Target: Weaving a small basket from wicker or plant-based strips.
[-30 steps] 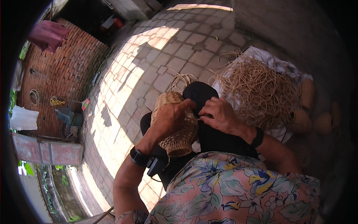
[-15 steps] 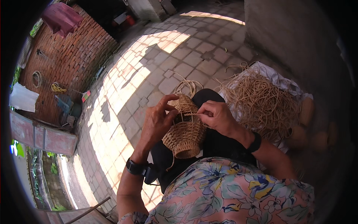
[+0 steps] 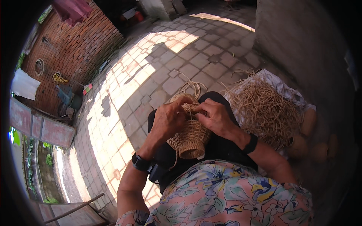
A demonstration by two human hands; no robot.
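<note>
A tan woven basket (image 3: 191, 138) of twisted straw cord lies across my lap, its round open rim toward me. An open band with bare upright strands crosses its middle, now mostly covered by my fingers. My left hand (image 3: 170, 116) is closed at the left side of this band, its fingertips bent in against the weave. From the right, my right hand (image 3: 215, 116) pinches a cord at the same band, close to the left fingertips. The cord itself is largely hidden between the hands. Loose cord ends (image 3: 193, 88) loop out from the basket's far end.
A big tangled heap of straw cord (image 3: 266, 107) rests on a white sheet (image 3: 294, 90) at my right. Several tan woven pieces (image 3: 309, 122) lie beside it. Paving stones (image 3: 181, 62) stretch ahead, partly sunlit, with a brick wall (image 3: 81, 41) at the left.
Both hands have come together over the basket's open band; the left has moved right and the fingertips now nearly meet. The cord stretched across the band before is now mostly covered.
</note>
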